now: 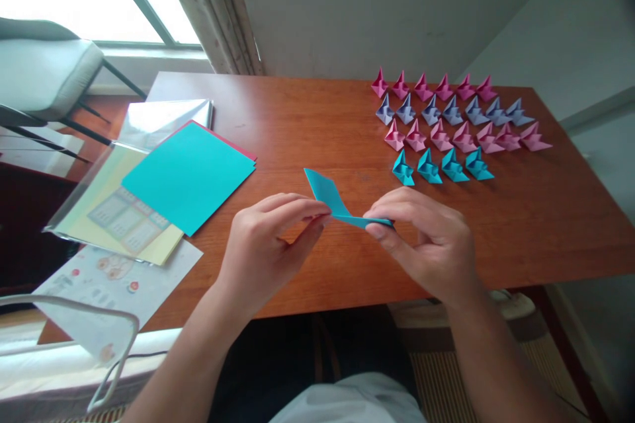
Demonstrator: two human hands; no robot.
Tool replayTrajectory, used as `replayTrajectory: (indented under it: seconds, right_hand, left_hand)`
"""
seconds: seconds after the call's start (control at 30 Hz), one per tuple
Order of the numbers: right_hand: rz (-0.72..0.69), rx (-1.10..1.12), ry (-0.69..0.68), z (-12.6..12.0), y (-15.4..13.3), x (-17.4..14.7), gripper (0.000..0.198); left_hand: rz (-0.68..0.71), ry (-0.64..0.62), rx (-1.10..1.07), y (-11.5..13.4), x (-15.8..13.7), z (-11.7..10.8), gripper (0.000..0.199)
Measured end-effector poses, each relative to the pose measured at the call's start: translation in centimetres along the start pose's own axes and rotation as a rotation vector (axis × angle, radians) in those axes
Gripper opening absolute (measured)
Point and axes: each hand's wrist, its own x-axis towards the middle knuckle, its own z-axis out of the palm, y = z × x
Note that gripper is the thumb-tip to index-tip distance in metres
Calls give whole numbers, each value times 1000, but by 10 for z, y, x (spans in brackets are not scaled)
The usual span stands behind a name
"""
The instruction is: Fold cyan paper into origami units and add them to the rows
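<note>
A partly folded piece of turquoise origami paper [328, 192] is held up between both hands above the table's front half. My left hand [278, 238] pinches it near its crease with thumb and forefinger. The right end of the paper is gripped between the thumb and forefinger of my right hand [426, 238]. One flap stands up and away to the left, while the other lies nearly edge-on toward my right hand. Behind my right hand stand several folded turquoise paper boats [452, 165] in a row.
Rows of folded pink paper boats [465, 137] and lilac paper boats [452, 110] stand farther back on the wooden table [297, 125]. At left lie turquoise sheets [191, 172], a clear packet of yellow paper [166, 250] and a printed white sheet [149, 291]. A chair [54, 73] stands beyond.
</note>
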Motion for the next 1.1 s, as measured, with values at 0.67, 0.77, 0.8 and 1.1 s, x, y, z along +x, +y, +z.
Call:
replayTrajectory:
  seconds: [0.67, 0.77, 0.8, 1.1]
  right_hand:
    - [284, 96, 32, 6, 11, -3, 15]
    - [350, 144, 55, 4, 14, -2, 21]
    - [367, 173, 37, 2, 15, -2, 24]
    - [466, 339, -89, 5, 15, -2, 21]
  left_hand:
    - [110, -54, -210, -12, -10, 16, 14]
    - [94, -70, -240, -13, -12, 16, 14]
    - [97, -75, -243, -13, -12, 16, 14]
    - [116, -113, -275, -15, -13, 18, 15]
